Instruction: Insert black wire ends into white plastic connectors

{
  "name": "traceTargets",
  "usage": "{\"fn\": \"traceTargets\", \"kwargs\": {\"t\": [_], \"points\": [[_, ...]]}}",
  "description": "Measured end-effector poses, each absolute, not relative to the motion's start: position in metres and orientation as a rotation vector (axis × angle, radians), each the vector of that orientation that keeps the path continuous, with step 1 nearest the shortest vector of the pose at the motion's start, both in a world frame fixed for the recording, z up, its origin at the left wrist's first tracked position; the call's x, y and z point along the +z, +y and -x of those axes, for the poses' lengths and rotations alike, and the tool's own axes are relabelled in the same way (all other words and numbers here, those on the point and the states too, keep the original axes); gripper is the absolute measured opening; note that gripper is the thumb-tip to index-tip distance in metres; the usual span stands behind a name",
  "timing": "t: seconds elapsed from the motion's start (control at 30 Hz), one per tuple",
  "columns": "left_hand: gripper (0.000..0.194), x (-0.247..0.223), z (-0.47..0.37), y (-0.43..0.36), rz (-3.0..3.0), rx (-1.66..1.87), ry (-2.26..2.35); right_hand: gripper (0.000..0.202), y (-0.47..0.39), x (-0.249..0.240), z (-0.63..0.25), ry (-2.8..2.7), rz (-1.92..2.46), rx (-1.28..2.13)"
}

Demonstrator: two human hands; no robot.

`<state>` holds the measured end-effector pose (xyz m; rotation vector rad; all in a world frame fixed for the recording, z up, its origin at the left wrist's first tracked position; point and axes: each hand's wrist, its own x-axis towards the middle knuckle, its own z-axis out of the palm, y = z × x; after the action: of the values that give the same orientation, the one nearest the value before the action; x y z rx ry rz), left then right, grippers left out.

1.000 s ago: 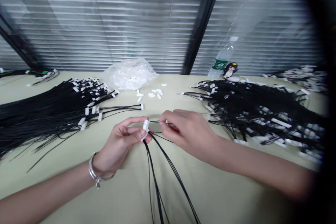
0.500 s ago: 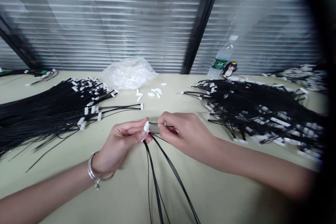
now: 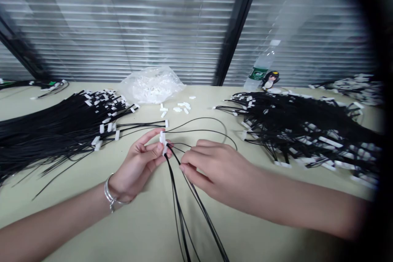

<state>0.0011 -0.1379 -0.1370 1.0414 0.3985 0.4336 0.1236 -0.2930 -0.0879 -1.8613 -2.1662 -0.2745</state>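
My left hand (image 3: 145,155) pinches a white connector housing (image 3: 162,141) between thumb and fingers, above the middle of the table. Several black wires (image 3: 200,202) run out of the connector and hang toward me. One thin wire loop (image 3: 211,118) arcs off to the right from the connector's top end. Close by on the right, my right hand (image 3: 211,166) has thumb and forefinger closed at a thin black wire. Two more short stretches of wire pass behind its fingers, where their ends are hidden.
Black cable bundles with white connectors lie at left (image 3: 58,127) and right (image 3: 294,127). Behind stand a clear plastic bag (image 3: 152,84) of white parts, loose white connectors (image 3: 186,106), a bottle (image 3: 259,67) and a penguin-like figure (image 3: 270,80). Window blinds (image 3: 123,28) rise beyond.
My left hand and the connector have shifted slightly left and up. My right hand has come lower, and the upper wire now loops free to the right.
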Motion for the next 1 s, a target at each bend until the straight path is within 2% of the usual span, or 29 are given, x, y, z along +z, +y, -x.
{"fn": "traceTargets", "kwargs": {"t": [0.1, 0.37, 0.43, 0.63, 0.8, 0.87, 1.0], "points": [[0.036, -0.137, -0.001, -0.138, -1.032, 0.425, 0.373, 0.023, -0.288, -0.088, -0.126, -1.951, 1.921, 0.048], [0.035, -0.138, 0.001, -0.140, -1.064, 0.400, 0.318, 0.016, -0.284, -0.091, -0.130, -1.639, 1.799, 0.627], [0.036, -0.137, 0.000, -0.140, -1.067, 0.395, 0.331, 0.013, -0.285, -0.092, -0.130, -1.594, 1.801, 0.639], [0.035, -0.136, 0.000, -0.142, -1.063, 0.394, 0.353, 0.014, -0.287, -0.087, -0.133, -1.533, 1.920, 0.389], [0.037, -0.136, -0.001, -0.140, -1.094, 0.444, 0.411, 0.014, -0.287, -0.074, -0.135, -1.371, 1.561, 0.893], [0.038, -0.137, -0.001, -0.139, -1.090, 0.478, 0.434, 0.020, -0.291, -0.063, -0.139, -1.303, 1.381, 0.955], [0.038, -0.137, -0.002, -0.138, -1.094, 0.480, 0.454, 0.037, -0.306, -0.035, -0.166, -1.141, 1.272, 0.608]]}}
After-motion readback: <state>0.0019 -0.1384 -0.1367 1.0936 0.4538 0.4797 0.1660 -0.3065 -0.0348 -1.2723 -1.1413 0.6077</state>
